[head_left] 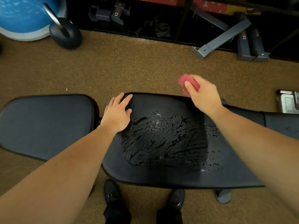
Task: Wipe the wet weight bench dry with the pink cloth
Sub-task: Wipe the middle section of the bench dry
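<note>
Standing close to the weight bench (pixel 161 175), the person looks down on it, and two black shoes (pixel 113 196) show on the brown carpet (pixel 129 65) under the near edge. The bench has two black pads: the seat pad (pixel 45 123) on the left looks dry, and the larger back pad in the middle carries a wide patch of water (pixel 169 141) with streaks and small drops over most of its centre. The left hand (pixel 117 114) lies flat on the left end of the wet pad, palm down, with the fingers straight and slightly spread; the fingertips reach the far corner of the pad and the thumb points toward the water. The right hand (pixel 203 96) is at the far edge of the same pad, and its fingers are curled around the pink cloth (pixel 187 83), which is bunched up and sticks out beyond the fingers. The cloth and this hand are blurred, so I cannot tell if the cloth touches the pad or is just above it. On the far side of the carpet there are a blue ball (pixel 21 16), a dark dumbbell (pixel 64 31) and grey metal frame parts (pixel 224 38).
</note>
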The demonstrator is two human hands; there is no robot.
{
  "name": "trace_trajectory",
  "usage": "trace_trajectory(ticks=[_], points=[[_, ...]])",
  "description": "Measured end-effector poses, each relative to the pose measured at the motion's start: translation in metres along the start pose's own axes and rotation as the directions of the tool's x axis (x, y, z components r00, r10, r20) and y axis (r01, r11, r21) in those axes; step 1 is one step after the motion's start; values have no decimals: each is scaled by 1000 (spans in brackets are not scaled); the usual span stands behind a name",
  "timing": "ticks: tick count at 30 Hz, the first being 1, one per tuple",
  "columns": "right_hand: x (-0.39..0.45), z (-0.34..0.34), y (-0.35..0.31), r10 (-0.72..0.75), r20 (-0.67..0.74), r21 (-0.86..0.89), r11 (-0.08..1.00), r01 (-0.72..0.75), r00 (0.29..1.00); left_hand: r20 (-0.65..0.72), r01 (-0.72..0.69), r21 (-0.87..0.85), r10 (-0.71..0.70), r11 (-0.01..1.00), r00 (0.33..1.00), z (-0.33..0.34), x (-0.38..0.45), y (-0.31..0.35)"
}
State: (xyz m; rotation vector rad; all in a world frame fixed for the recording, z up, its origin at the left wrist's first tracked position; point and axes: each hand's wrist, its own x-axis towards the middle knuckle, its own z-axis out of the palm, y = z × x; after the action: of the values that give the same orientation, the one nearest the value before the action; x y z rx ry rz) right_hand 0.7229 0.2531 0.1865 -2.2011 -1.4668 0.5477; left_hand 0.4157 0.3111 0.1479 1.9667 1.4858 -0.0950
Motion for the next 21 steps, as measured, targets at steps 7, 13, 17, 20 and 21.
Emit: trace_trajectory(ticks=[7,13,17,20,21], points=[[-43,-6,59,-359,398,-108,895,432,844,2,-45,-35,45,998,999,-1,-2,-8],[-38,18,25,-403,399,-75,881,468,823,20,-83,-86,85,993,996,-7,1,-16],[-40,42,2,-421,403,-76,870,488,813,34,-131,-107,135,986,990,-13,-1,-24],[-38,59,-12,-436,391,-114,851,513,811,30,-169,-99,173,981,985,-16,-6,-33],[-37,65,-16,-442,395,-134,839,527,805,27,-172,-111,176,979,984,-17,-7,-35]])
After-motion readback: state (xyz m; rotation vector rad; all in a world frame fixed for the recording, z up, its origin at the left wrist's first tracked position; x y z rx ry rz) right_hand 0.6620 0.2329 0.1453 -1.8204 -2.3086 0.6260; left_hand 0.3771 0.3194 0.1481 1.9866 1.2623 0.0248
